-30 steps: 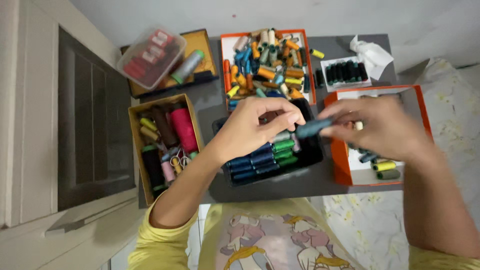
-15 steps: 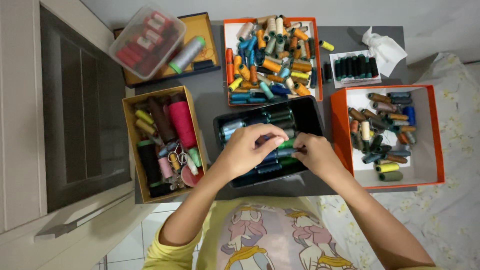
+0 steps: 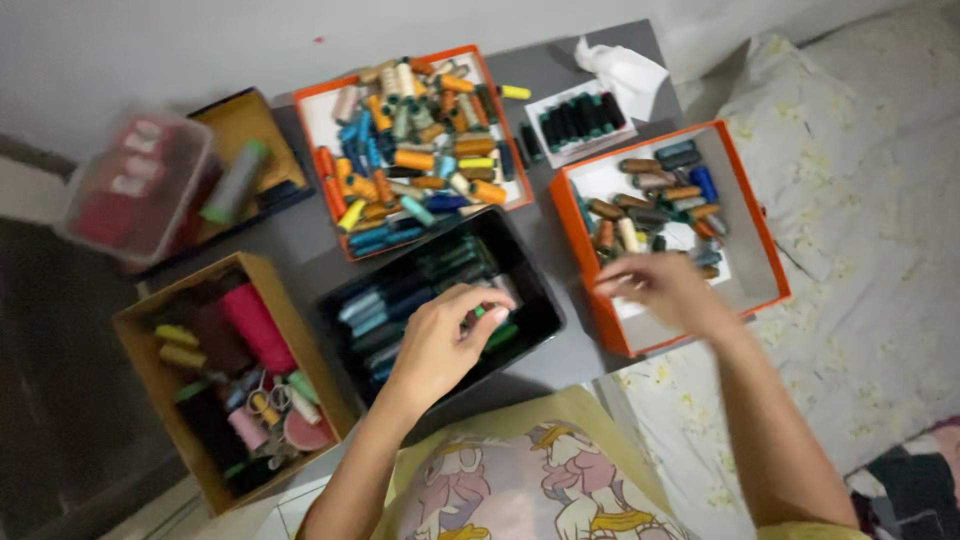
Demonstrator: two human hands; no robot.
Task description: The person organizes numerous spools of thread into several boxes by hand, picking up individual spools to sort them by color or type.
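Left hand pinching a small green thread spool over the black rectangular plastic tray of dark blue and green spools; right hand hovering loosely curled, gripping nothing visible, above the orange-walled cardboard box of brown and blue spools on the grey table

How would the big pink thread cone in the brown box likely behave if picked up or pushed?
The big pink thread cone lies on its side, so it would probably roll in a curve. Its wound thread looks matte, likely not slippery. It seems bulkier than the small spools, so probably heavier.
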